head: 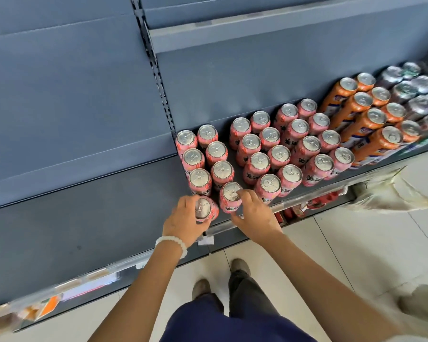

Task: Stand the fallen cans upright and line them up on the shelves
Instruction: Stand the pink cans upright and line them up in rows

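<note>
Several pink cans stand upright in rows on the dark grey shelf (84, 218). At the shelf's front edge my left hand (183, 223) grips an upright pink can (204, 208) from its left side, fingers curled round it. Beside it, my right hand (255, 215) holds the neighbouring pink can (230, 197), fingertips on its rim and thumb low on its front. Both cans stand at the front ends of the two leftmost columns. No fallen can is in view.
Orange cans (371, 124) and silver-topped dark cans (415, 95) fill the shelf to the right. A metal upright (158, 77) divides the shelf bays. A pale plastic bag (391, 193) hangs off the lower right. Red goods (314, 203) show on the shelf below.
</note>
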